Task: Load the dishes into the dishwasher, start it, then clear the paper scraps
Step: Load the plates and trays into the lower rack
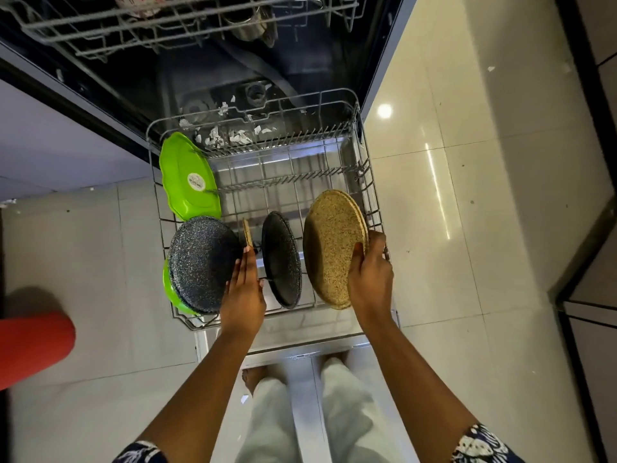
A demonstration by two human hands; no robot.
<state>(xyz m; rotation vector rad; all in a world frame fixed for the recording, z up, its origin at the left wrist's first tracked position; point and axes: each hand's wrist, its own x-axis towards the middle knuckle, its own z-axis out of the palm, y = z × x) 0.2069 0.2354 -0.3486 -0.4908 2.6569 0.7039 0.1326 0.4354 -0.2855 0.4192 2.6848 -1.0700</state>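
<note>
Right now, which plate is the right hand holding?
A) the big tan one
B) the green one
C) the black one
A: the right hand grips the rim of the big tan plate, thumb on its front, while the green plate stands untouched at the far left.

Glossy pale cream floor tiles (467, 262) with thin grout lines fill the right and lower left of the frame. A round lamp reflection (384, 110) glints right of centre near the top, with a long bright streak (437, 195) below it. Dark-framed cabinetry (581, 248) lines the right edge, a pale grey panel (50, 135) sits upper left, and a red rounded object (33, 345) lies at the left edge
</note>
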